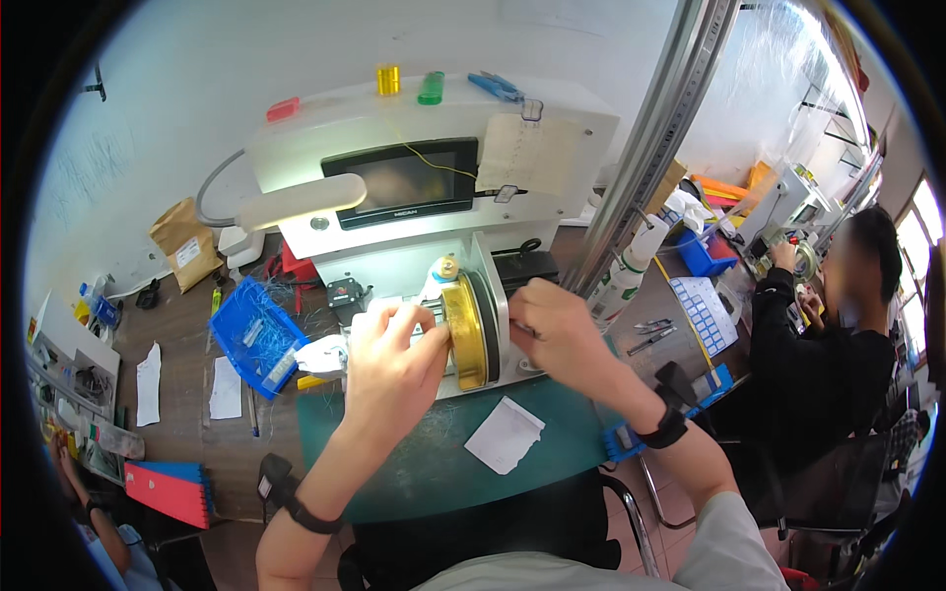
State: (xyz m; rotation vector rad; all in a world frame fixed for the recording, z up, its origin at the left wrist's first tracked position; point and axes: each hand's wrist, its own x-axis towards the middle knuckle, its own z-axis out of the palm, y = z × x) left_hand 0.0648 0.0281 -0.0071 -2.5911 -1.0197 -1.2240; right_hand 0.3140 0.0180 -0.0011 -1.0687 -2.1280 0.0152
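1. The gold-coloured round metal spool [465, 333] sits on the front of the white benchtop machine with a dark screen [394, 182], standing on edge at the machine's lower front, above the dark green mat [443, 453] on the brown tabletop [187, 394].
2. The spool's axle runs roughly left to right across the view; its flat gold face points toward the person's left, and a dark disc [488, 320] backs it on the right.
3. The left hand [394, 355] lies just left of the spool, fingers curled together and pressed at the gold face and the small silver parts beside it. Whether it pinches something fine I cannot tell.
4. The right hand [552, 330] lies just right of the spool, past the dark disc, fingers bunched as if pinching; nothing visible is resolved between them.
5. Both hands are close to the spool and flank it along its axle; the left one is touching it, the right one appears slightly apart.
6. A white paper slip [505, 434] lies on the mat below the spool; a blue plastic tray [256, 335] sits to the left.
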